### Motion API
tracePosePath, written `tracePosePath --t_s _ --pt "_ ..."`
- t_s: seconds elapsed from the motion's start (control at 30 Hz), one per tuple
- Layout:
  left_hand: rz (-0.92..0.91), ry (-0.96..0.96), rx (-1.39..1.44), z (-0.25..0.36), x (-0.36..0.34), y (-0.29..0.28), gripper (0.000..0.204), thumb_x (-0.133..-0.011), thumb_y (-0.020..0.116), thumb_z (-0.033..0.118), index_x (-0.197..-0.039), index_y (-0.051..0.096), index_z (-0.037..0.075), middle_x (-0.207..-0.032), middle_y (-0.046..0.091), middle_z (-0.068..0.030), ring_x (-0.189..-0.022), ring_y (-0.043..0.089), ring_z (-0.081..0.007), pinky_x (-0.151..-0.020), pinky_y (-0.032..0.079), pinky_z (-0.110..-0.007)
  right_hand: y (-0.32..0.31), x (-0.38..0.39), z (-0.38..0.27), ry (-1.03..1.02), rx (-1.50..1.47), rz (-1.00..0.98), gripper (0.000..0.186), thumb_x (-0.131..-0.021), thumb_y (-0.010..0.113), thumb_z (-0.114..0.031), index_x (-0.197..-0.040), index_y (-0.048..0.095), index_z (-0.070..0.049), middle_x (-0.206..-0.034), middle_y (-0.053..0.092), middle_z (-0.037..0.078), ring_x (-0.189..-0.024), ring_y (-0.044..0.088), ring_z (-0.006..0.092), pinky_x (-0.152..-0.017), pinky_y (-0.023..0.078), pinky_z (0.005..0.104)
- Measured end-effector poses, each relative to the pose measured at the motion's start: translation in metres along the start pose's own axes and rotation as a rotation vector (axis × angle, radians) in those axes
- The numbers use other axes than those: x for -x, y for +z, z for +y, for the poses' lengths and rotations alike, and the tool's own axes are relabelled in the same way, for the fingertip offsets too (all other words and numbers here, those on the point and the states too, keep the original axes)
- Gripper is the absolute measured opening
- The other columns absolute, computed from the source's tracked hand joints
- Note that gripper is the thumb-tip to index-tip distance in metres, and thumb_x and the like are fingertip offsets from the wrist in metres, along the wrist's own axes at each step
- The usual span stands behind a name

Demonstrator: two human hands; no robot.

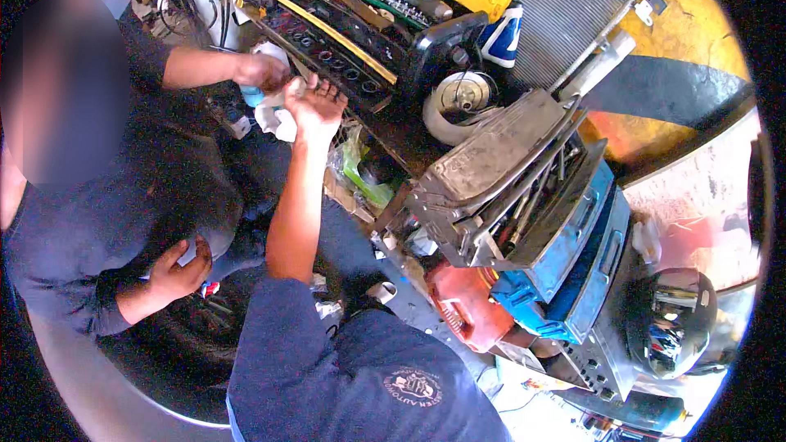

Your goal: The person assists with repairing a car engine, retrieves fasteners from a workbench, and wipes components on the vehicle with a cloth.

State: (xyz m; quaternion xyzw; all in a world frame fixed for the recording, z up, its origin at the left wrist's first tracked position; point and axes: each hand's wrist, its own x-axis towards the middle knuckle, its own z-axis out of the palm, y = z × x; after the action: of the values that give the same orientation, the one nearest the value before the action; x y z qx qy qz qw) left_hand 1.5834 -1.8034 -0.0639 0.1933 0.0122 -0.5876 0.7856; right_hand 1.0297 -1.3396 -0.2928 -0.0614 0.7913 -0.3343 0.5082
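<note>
My left hand point(315, 108) reaches forward from a dark blue sleeve, palm turned up, fingers apart and slightly curled. I make out no object held in it. Touching or almost touching it is a co-worker's hand point(264, 71), closed and blurred by motion. Just below that hand are a light blue item point(252, 95) and a crumpled white sheet, perhaps paper or cloth point(277, 121); the kind of the blue item is not clear. The co-worker's other hand point(182, 272) hangs half open near their body. My right hand is out of the picture.
Beyond my hand lies a black tray of sockets point(327, 57) with loose tools above. To the right stand an open blue metal toolbox point(573, 233), a red container point(468, 303), a finned radiator point(565, 12) and a black helmet point(673, 323). A tyre point(176, 360) lies lower left.
</note>
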Motion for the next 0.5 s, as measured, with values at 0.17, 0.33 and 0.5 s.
tracePosePath --t_s 0.17,0.33,0.5 --pt "-0.112 0.013 0.033 0.035 0.037 -0.024 0.053 -0.074 0.052 0.056 -0.092 0.055 0.007 -0.085 0.046 -0.0035 -0.080 0.042 -0.0196 -0.075 0.039 -0.037 0.000 -0.004 -0.001 -0.001 0.023 -0.016 0.027 -0.083 0.055 -0.039 -0.097 0.057 -0.015 -0.087 0.061 0.007 -0.071 0.060 0.0246 -0.051 0.047 0.0372" --pt "-0.091 0.042 0.041 0.058 0.067 -0.033 0.054 -0.076 0.049 0.056 -0.093 0.054 0.005 -0.087 0.047 -0.0045 -0.082 0.044 -0.0204 -0.077 0.040 -0.037 0.002 -0.009 -0.006 -0.023 0.045 -0.037 0.028 -0.083 0.055 -0.040 -0.097 0.056 -0.016 -0.087 0.061 0.007 -0.072 0.060 0.0244 -0.051 0.048 0.0369" --pt "-0.166 0.038 0.077 0.065 0.075 -0.040 0.056 -0.076 0.048 0.057 -0.095 0.055 0.004 -0.089 0.048 -0.0048 -0.086 0.044 -0.0209 -0.077 0.038 -0.038 0.006 -0.009 -0.012 -0.054 0.045 -0.050 0.029 -0.083 0.055 -0.041 -0.097 0.056 -0.016 -0.088 0.061 0.007 -0.072 0.060 0.0243 -0.051 0.048 0.0366"
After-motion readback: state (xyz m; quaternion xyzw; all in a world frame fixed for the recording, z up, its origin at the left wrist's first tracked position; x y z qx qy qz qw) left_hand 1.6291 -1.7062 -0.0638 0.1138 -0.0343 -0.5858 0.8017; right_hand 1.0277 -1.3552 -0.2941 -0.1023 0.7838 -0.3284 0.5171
